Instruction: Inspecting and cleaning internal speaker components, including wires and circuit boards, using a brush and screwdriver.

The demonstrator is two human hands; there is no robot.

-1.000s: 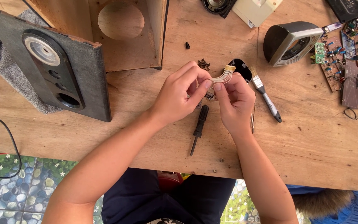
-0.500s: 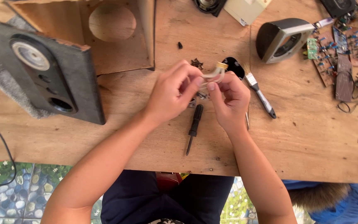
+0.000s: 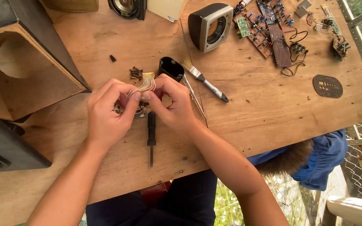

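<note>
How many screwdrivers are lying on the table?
2: a black one below the hands, and a thin one right of the right hand. More may be hidden.

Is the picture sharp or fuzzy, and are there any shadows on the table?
Head view: soft, even daylight, no strong glare. The left hand and right hand look sharp, as do the ribbon of wires they pinch and the screwdriver. Faint shadows fall under the hands and beside the paintbrush on the wooden table. The table's edges bend slightly, as through a wide lens.
</note>
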